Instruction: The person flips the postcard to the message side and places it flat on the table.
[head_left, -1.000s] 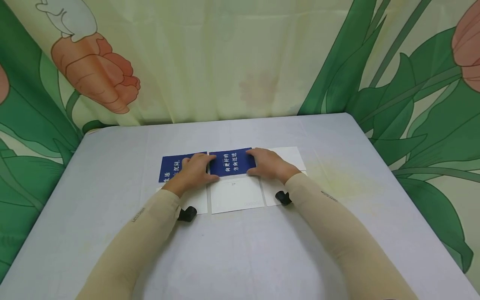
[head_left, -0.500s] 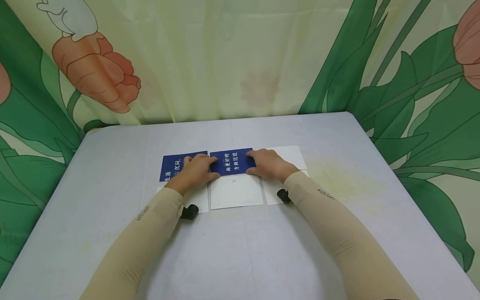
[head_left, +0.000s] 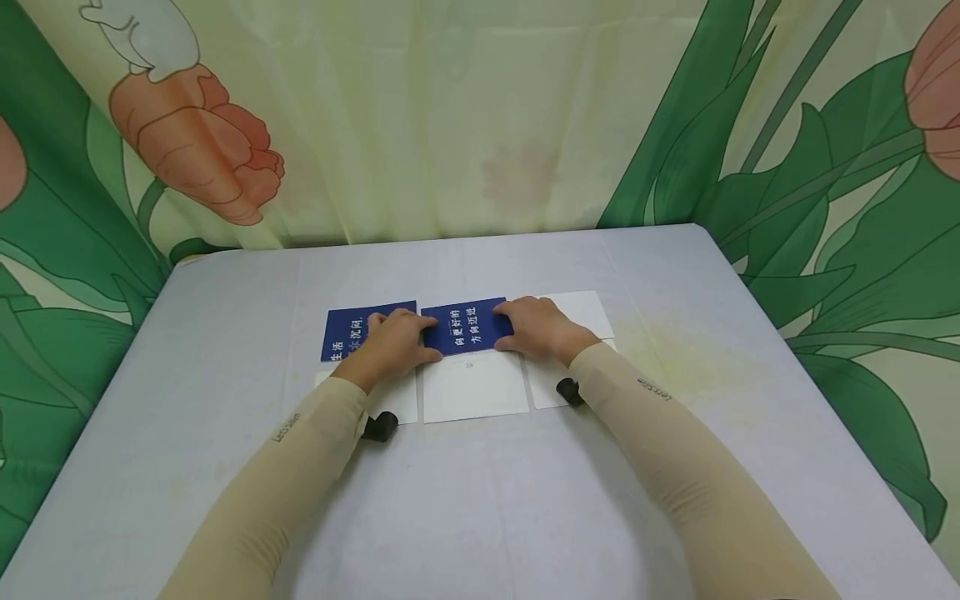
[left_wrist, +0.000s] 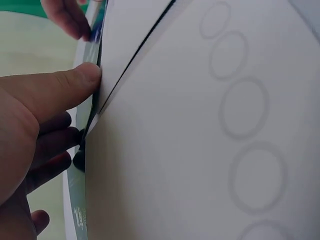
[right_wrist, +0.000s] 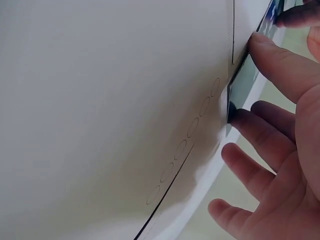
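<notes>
Blue card (head_left: 468, 325) sits between left hand (head_left: 390, 343) and right hand (head_left: 542, 327), both pinching its ends; it has barely shifted, suggesting fine settling; it reads 向更好的方向迈进, while the neighbouring card (head_left: 341, 323), partly behind the left hand, shows 生活 and 沉闷; sleeve (head_left: 626, 408) lettering seems "Let's Slim"

- Head: above and behind the left hand (head_left: 390, 343) and right hand (head_left: 543, 327), farthest off, facing forward and down over the table (head_left: 465, 500).
- Left wrist, right wrist: each very close behind its own hand, turned sideways, facing forward past it.
- Both wrist views share the blue card (head_left: 461, 327) between the hands.
</notes>
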